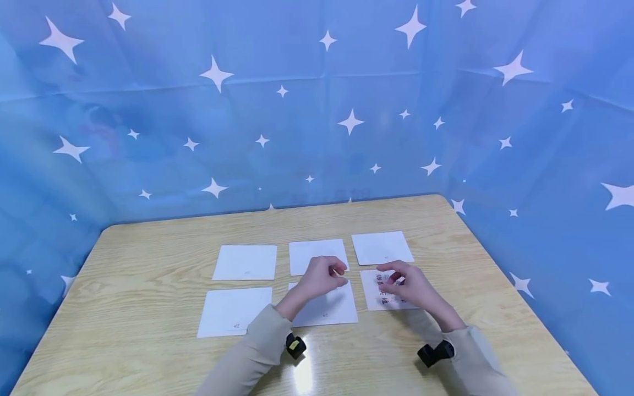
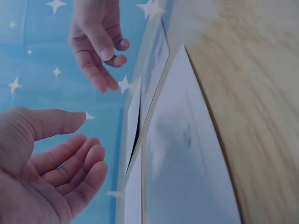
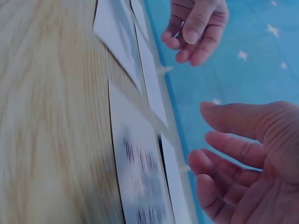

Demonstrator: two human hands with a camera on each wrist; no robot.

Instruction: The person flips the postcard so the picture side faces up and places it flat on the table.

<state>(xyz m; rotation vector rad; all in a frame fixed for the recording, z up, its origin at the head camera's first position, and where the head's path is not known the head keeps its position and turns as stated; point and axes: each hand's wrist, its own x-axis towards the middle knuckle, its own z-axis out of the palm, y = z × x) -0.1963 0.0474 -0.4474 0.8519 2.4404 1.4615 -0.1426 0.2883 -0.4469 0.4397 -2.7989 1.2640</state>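
Note:
My left hand (image 1: 322,278) hovers above the front middle white card (image 1: 329,311), fingers loosely bent and apart from the thumb. Nothing lies between them in the left wrist view, where the same hand (image 2: 56,172) shows its palm. Over the front right card (image 1: 372,301), which bears rows of dark printed characters, is my right hand (image 1: 408,283). Its thumb and fingers are also loosely curved and hold nothing, as the right wrist view of this hand (image 3: 247,163) shows. Part of the printed card is hidden under that hand.
The wooden table (image 1: 148,286) carries the cards in two rows. Blank-faced cards lie at back left (image 1: 245,263), back middle (image 1: 307,254), back right (image 1: 381,247) and front left (image 1: 230,313). A blue star-patterned curtain (image 1: 297,121) hangs behind and beside the table.

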